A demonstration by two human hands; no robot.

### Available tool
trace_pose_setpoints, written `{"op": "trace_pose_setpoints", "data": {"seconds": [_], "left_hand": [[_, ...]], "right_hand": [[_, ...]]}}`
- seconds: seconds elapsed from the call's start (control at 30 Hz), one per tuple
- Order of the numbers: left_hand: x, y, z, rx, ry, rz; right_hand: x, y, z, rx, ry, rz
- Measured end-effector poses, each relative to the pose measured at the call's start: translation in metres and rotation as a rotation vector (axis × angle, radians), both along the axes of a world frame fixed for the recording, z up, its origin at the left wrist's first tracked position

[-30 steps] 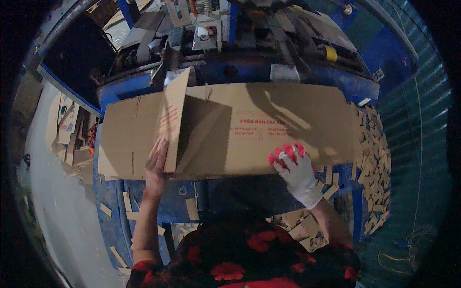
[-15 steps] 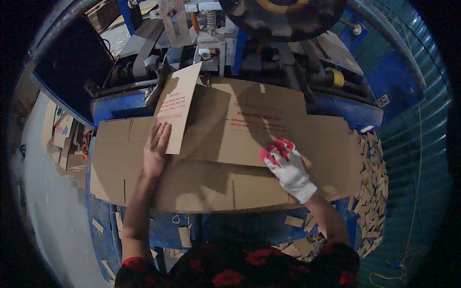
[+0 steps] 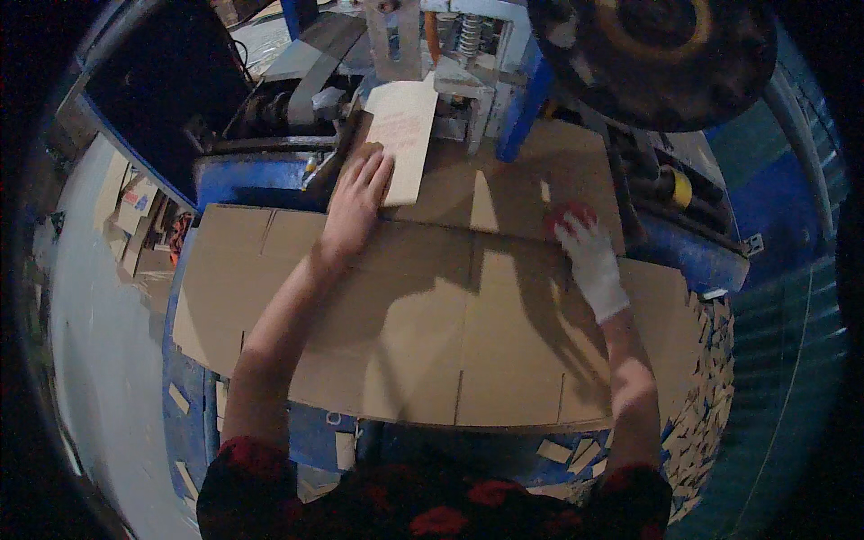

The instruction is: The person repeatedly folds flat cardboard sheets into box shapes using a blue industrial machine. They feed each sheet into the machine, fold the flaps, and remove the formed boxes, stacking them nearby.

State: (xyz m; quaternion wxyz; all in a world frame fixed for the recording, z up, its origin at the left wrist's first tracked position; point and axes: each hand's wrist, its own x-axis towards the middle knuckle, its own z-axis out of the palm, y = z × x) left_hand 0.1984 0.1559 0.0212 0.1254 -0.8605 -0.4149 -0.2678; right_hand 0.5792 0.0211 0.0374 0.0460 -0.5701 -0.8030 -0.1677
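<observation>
A brown cardboard carton blank (image 3: pixel 517 184) lies partly under the metal head of a machine (image 3: pixel 472 81). Its folded-up left flap (image 3: pixel 407 135), with faint red print, stands tilted. My bare left hand (image 3: pixel 358 193) rests against this flap, fingers stretched along its lower left part, thumb hidden. Toward the blank's right side, my right hand (image 3: pixel 587 247), in a white glove with red fingers, presses down with the fingers apart and somewhat blurred. Both forearms reach over a larger flat cardboard sheet (image 3: pixel 405 351) spread on the blue table (image 3: pixel 405 441).
A big dark wheel (image 3: pixel 652 54) overhangs at upper right, above a roller with a yellow band (image 3: pixel 679 187). Cardboard scraps (image 3: pixel 706 405) pile along the table's right edge. More cardboard pieces (image 3: pixel 130 216) lie at the left, near a blue panel (image 3: pixel 162 90).
Both hands have moved forward, away from me, and the carton blank has slid farther under the machine head. More of the sheet beneath now shows. The view has shifted as well.
</observation>
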Motion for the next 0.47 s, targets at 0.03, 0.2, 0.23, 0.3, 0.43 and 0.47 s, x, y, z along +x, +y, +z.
{"op": "trace_pose_setpoints", "data": {"seconds": [0.03,0.2,0.23,0.3,0.43,0.47], "left_hand": [[0.01,0.018,0.001,-0.096,0.038,0.102],[0.055,0.072,0.012,-0.283,-0.114,0.24],[0.052,0.066,0.009,-0.256,-0.22,0.102],[0.023,0.034,-0.002,-0.175,-0.201,-0.007],[-0.12,-0.068,-0.01,-0.104,-0.292,0.334],[-0.119,-0.072,-0.018,-0.094,-0.285,0.288]], "right_hand": [[0.002,0.026,0.002,-0.023,0.003,-0.068],[-0.007,0.081,0.031,0.002,-0.053,-0.211],[-0.004,0.072,0.038,0.039,-0.001,-0.162],[0.004,0.035,0.041,0.105,0.168,-0.078],[0.029,-0.105,0.022,0.132,0.445,-0.334],[0.039,-0.14,0.019,0.108,0.403,-0.476]]}}
